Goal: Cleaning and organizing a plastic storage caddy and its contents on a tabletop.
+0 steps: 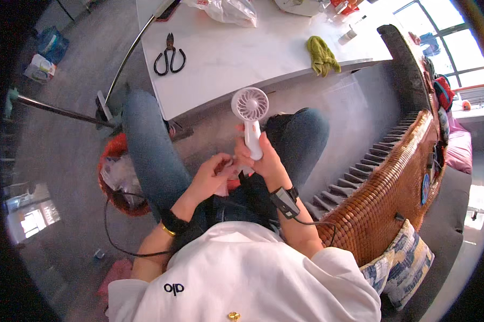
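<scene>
A white handheld fan (253,105) stands upright in my right hand (266,159), its handle between thumb and fingers. My left hand (214,173) is just left of it, fingers curled on something small and pale that I cannot make out. Pinkish, thin material hangs below the fingers, over my lap. On the white table (209,86) ahead lie black-handled scissors (170,56) at the left and a crumpled green cloth (322,56) over the front edge at the right.
An orange-red basket (105,177) with plastic bags sits beside my left leg. Metal poles (61,109) cross at the left. A woven rattan seat back (370,197) curves along the right. A plastic bag (234,12) and small bottle (347,37) are on the table.
</scene>
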{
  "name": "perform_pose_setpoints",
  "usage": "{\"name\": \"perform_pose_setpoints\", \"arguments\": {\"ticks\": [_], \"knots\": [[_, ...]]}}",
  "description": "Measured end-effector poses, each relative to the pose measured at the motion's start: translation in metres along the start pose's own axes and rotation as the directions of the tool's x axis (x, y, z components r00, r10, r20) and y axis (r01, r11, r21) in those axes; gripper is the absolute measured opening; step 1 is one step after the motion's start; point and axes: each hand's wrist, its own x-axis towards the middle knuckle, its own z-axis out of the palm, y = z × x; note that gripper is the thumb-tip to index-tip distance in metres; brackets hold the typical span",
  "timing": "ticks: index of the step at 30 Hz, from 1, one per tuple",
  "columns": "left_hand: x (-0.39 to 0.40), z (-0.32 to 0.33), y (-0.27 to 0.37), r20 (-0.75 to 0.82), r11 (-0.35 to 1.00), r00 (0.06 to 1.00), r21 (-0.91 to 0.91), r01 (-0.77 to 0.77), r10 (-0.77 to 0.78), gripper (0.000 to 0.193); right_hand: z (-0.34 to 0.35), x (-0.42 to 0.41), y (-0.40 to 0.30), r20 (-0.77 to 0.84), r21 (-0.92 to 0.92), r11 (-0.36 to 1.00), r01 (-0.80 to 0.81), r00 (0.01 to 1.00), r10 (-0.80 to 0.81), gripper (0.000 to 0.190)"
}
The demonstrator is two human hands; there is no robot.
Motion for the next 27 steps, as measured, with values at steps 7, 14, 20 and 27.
{"name": "perform_pose_setpoints", "arguments": {"ticks": [7,14,20,27], "knots": [[0.014,-0.006,-0.023,-0.147,0.952,0.985,-0.303,0.038,-0.086,0.015,-0.011,0.022,0.004,-0.146,-0.233,0.970,-0.064,0.989,0.031,0.050],[0.017,-0.014,-0.018,-0.224,0.953,0.944,-0.234,0.191,-0.243,0.015,-0.018,0.028,0.015,-0.238,-0.314,0.942,-0.115,0.970,0.039,0.038],[0.018,-0.018,-0.013,-0.256,0.959,0.936,-0.210,0.188,-0.239,0.013,-0.015,0.034,0.020,-0.209,-0.276,0.960,-0.051,0.978,-0.008,0.036],[0.016,-0.022,-0.013,-0.265,0.962,0.935,-0.196,0.188,-0.237,0.012,-0.013,0.034,0.024,-0.216,-0.354,0.933,-0.071,0.976,-0.007,0.034]]}}
